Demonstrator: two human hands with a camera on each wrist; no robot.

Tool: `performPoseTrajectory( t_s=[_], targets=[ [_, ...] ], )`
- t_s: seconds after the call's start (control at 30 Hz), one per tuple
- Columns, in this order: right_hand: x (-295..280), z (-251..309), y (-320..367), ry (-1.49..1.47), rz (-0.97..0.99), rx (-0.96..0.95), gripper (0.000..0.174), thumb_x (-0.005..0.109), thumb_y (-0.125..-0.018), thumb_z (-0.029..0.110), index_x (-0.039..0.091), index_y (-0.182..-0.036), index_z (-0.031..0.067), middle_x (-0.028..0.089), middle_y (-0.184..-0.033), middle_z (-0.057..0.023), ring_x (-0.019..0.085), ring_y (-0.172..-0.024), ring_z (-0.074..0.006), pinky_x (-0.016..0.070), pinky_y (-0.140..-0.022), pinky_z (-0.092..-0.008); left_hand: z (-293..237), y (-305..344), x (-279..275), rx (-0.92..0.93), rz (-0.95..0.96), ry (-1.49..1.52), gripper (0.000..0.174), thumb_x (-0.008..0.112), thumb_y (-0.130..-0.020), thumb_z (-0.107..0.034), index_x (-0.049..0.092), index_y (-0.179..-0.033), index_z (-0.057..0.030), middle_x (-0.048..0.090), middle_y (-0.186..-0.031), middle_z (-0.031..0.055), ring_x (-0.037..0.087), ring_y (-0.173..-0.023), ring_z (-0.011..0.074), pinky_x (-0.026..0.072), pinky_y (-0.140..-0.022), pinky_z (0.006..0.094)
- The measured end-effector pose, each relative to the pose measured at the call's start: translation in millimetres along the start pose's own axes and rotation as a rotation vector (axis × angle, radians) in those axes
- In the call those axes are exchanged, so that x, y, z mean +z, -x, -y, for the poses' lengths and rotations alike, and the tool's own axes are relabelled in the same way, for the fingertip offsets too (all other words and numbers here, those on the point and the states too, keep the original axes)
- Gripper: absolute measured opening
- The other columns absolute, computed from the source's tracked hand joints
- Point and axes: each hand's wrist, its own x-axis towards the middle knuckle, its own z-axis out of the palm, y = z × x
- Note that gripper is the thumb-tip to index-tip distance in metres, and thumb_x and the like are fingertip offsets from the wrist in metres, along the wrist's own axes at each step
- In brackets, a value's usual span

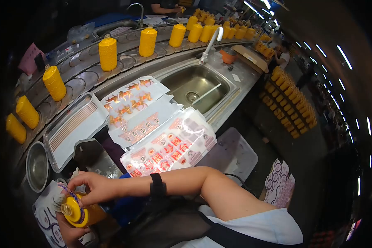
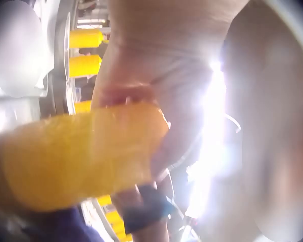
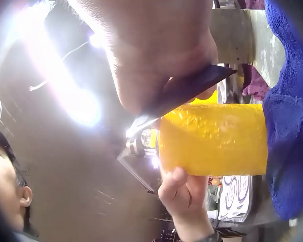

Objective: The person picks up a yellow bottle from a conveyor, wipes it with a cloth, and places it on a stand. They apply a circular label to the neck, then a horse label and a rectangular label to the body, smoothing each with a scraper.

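Note:
A yellow textured bottle (image 1: 96, 214) lies tilted in front of the person, its clear neck pointing left and its base end against a blue towel (image 3: 288, 111). The left hand (image 1: 68, 231) grips it near the shoulder, with the thumb showing along the side in the right wrist view. With thumb and fingers the right hand (image 1: 94, 186) pinches a thin purple-and-white patterned strip (image 3: 194, 91). That strip curves around the bottle's shoulder in the head view. In the left wrist view the bottle (image 2: 86, 156) is blurred.
Yellow bottles (image 1: 107, 53) stand along a conveyor (image 1: 84, 78) at the back. Printed sheets (image 1: 169, 144) lie beside a steel sink (image 1: 198, 84). A shallow tray (image 1: 53, 142) and a round metal bowl (image 1: 38, 167) sit at left. Stacked yellow bottles (image 1: 289, 103) stand at right.

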Motion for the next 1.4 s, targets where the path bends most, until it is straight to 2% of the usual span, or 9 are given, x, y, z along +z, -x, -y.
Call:
performPoseTrajectory(
  t_s=[0.27,0.4,0.5,0.63,0.8,0.93,1.07,1.17,1.4],
  targets=[
    [12.4,-13.3,4.3,0.188,-0.130,-0.004,0.040,0.076,-0.073,0.012,0.060,-0.109,0.0052,0.048,-0.106,-0.0043,0.050,-0.075,-0.0082,0.0419,-0.057,-0.0195,27.6,18.2,43.3,0.043,-0.522,-0.412,0.100,0.084,-0.064,-0.012,0.029,-0.147,-0.0003,0.044,-0.142,0.0146,0.046,-0.132,0.0266,0.0356,-0.111,0.0375],
    [5.4,-0.2,6.4,0.073,-0.072,0.152,0.038,0.075,-0.075,0.011,0.060,-0.110,0.0066,0.050,-0.105,-0.0019,0.044,-0.067,-0.0025,0.0350,-0.052,-0.0192,-0.1,19.1,20.9,0.019,-0.133,-0.178,0.105,0.087,-0.062,-0.022,0.029,-0.147,-0.0003,0.043,-0.142,0.0134,0.047,-0.131,0.0242,0.0359,-0.110,0.0357],
    [11.0,1.5,11.0,0.066,-0.057,0.150,0.033,0.072,-0.079,0.009,0.059,-0.109,0.0075,0.053,-0.104,0.0013,0.035,-0.056,0.0010,0.0295,-0.048,-0.0177,-37.4,15.1,57.6,0.105,-0.162,-0.062,0.108,0.087,-0.061,-0.026,0.028,-0.148,-0.0005,0.043,-0.143,0.0139,0.046,-0.132,0.0250,0.0351,-0.111,0.0362],
    [15.4,0.3,11.3,-0.029,-0.109,0.184,0.031,0.071,-0.079,0.005,0.058,-0.107,0.0075,0.051,-0.104,0.0017,0.033,-0.053,0.0013,0.0287,-0.048,-0.0173,17.4,32.3,51.4,0.074,-0.502,-0.298,0.114,0.090,-0.055,-0.017,0.027,-0.149,-0.0003,0.042,-0.145,0.0142,0.045,-0.134,0.0259,0.0332,-0.114,0.0380],
    [15.8,10.7,13.9,0.051,-0.078,0.208,0.028,0.069,-0.078,0.003,0.057,-0.103,0.0081,0.047,-0.102,0.0012,0.039,-0.060,0.0008,0.0317,-0.052,-0.0183,-10.5,18.3,30.8,0.009,-0.149,0.192,0.109,0.088,-0.051,-0.010,0.035,-0.145,-0.0008,0.043,-0.145,0.0157,0.049,-0.130,0.0272,0.0358,-0.112,0.0390],
    [23.2,12.6,20.5,0.232,-0.132,0.162,0.027,0.069,-0.078,0.004,0.058,-0.102,0.0095,0.047,-0.100,-0.0012,0.040,-0.061,-0.0006,0.0324,-0.053,-0.0187,3.1,25.0,50.7,0.068,-0.355,-0.241,0.109,0.087,-0.051,-0.008,0.035,-0.146,-0.0005,0.043,-0.145,0.0147,0.048,-0.131,0.0261,0.0357,-0.112,0.0379],
    [19.4,6.8,25.6,0.412,-0.118,-0.001,0.024,0.073,-0.078,0.006,0.061,-0.099,0.0104,0.050,-0.099,-0.0011,0.043,-0.063,-0.0008,0.0330,-0.053,-0.0184,-8.6,15.2,37.9,0.103,-0.155,0.054,0.106,0.088,-0.052,-0.006,0.037,-0.145,-0.0008,0.044,-0.144,0.0133,0.047,-0.132,0.0262,0.0346,-0.112,0.0375],
    [25.5,27.5,29.1,0.322,-0.151,0.220,0.023,0.072,-0.075,0.010,0.061,-0.096,0.0075,0.059,-0.098,-0.0034,0.049,-0.092,-0.0178,0.0424,-0.080,-0.0305,-14.3,22.6,50.6,0.142,-0.282,-0.087,0.096,0.088,-0.057,-0.007,0.042,-0.141,-0.0018,0.050,-0.138,0.0114,0.049,-0.129,0.0235,0.0376,-0.109,0.0350],
    [23.7,27.9,34.7,0.286,-0.145,0.251,0.020,0.072,-0.079,0.004,0.061,-0.096,0.0064,0.055,-0.101,0.0022,0.035,-0.059,0.0013,0.0307,-0.052,-0.0178,-13.2,15.4,17.9,0.112,0.020,0.015,0.093,0.089,-0.061,-0.009,0.045,-0.142,-0.0036,0.048,-0.142,0.0091,0.045,-0.132,0.0194,0.0319,-0.112,0.0332]
  ],
)
